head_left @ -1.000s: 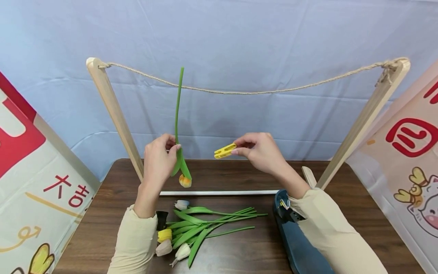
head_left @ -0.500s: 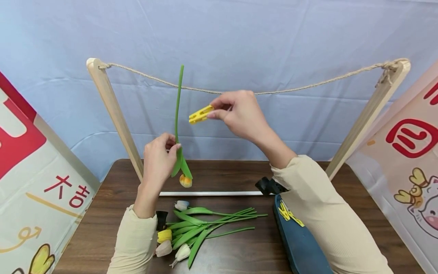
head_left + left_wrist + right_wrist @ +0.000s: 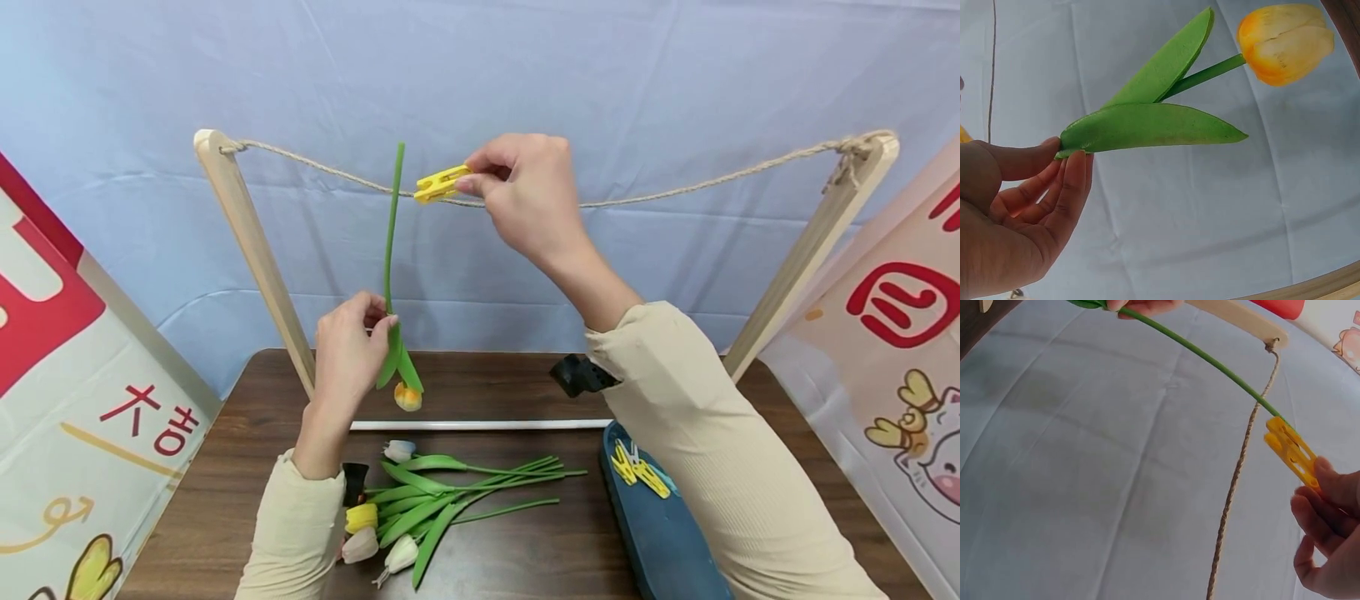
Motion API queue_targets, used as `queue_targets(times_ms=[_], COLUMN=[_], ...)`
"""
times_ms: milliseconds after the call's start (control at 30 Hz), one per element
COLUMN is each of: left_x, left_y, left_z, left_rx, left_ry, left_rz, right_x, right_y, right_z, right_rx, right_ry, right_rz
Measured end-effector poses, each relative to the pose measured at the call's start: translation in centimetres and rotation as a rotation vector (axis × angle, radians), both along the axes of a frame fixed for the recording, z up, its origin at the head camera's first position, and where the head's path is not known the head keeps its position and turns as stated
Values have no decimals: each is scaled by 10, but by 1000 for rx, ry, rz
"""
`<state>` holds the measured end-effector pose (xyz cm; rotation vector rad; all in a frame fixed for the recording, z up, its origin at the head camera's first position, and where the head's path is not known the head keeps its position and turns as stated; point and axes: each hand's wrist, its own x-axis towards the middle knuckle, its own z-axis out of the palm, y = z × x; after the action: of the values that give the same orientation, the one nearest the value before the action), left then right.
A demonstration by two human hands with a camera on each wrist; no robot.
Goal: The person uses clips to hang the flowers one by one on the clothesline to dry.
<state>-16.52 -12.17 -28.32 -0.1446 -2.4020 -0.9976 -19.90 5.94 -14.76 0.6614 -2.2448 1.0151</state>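
My left hand (image 3: 351, 350) pinches an artificial tulip (image 3: 408, 397) between thumb and fingers at the base of its leaves. The tulip hangs head down, its bare stem rising past the twine (image 3: 675, 190). Its yellow-orange bloom (image 3: 1285, 45) and two leaves show large in the left wrist view. Up at the twine, my right hand (image 3: 536, 196) pinches a yellow clothespin (image 3: 441, 184) by its rear end. The clothespin points left, just right of the stem in the head view. In the right wrist view its front end (image 3: 1277, 428) overlaps the stem tip; contact I cannot tell.
Two wooden posts (image 3: 251, 250) hold the sagging twine, with a white rod (image 3: 480, 425) low between them. Several tulips (image 3: 427, 500) lie on the brown table (image 3: 555, 558). At right, a blue tray (image 3: 667, 554) holds more clothespins (image 3: 637, 471). A pale cloth (image 3: 480, 83) hangs behind.
My right hand has risen and moved left with the clothespin, from below the twine to its height beside the stem. The left hand and its tulip have stayed nearly still.
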Motion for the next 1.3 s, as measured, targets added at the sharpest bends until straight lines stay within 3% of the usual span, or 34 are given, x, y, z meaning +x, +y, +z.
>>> queue_targets(times_ms=[233,400,700,967,1300], left_x=[0,0,1,4,3], left_y=[1,1,1,5,4], left_z=[-1,-1,-6,-5,-6], left_rx=[-2,2,-6,-60,-46], left_ry=[14,21,14,31,17], left_rz=[-4,-4,-16,-46,-41], right_x=[-6,-11,-9,-3,2], right_y=[2,-2,-8,-13,-9], right_z=[-8,-14,-16,-10,-7], right_rx=[-14,30,56,119,143], right_ry=[88,86,-73,-142,-264], right_rz=[-54,-59,-7,9,42])
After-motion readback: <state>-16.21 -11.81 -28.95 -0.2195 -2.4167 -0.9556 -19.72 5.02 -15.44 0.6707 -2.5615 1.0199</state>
